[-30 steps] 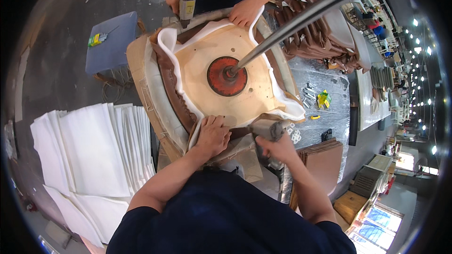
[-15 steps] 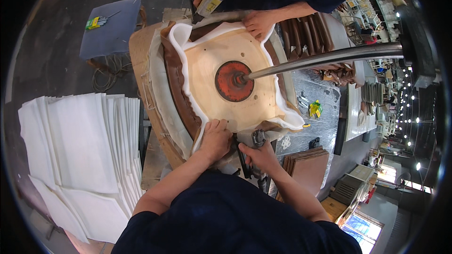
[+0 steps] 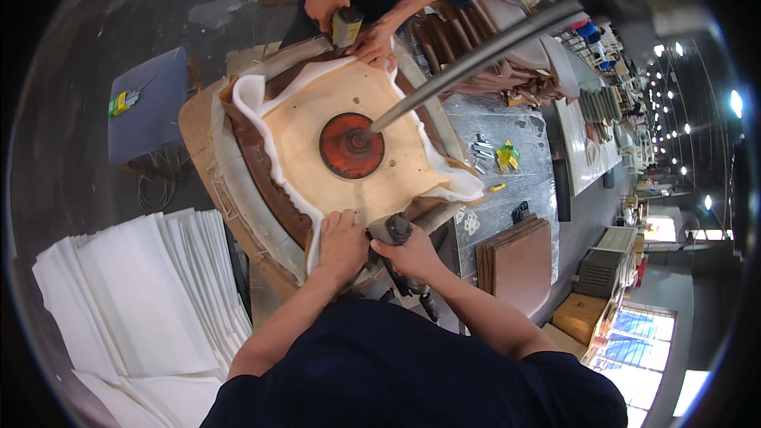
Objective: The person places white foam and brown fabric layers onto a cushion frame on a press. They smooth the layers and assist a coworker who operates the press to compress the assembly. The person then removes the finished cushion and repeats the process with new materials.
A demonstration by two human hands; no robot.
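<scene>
A pale wooden seat panel [image 3: 305,127] lies in front of me, with white padding [image 3: 272,150] and a brown cover [image 3: 252,139] round its edges. My left hand [image 3: 341,250] is closed over the near edge, its fingertips on the wood, gripping the cover there. Just to its right, my right hand [image 3: 410,254] is wrapped round a staple gun [image 3: 391,230], whose head is at the panel's near edge. Its nose is hidden. A round red press pad [image 3: 341,160] on a metal rod [image 3: 468,67] bears on the panel's middle.
Across the panel, a co-worker's hands [image 3: 374,46] hold another staple gun [image 3: 346,28] and the far edge. White padding sheets [image 3: 135,293] stand at left, near a blue-grey stool [image 3: 151,103]. Brown panels [image 3: 515,261] and a yellow-green packet [image 3: 507,156] lie on the right-hand table [image 3: 495,206].
The view has shifted, so the panel sits farther left. The co-worker's staple gun has come down to the far edge, close beside their other hand. My hands stay at the near edge.
</scene>
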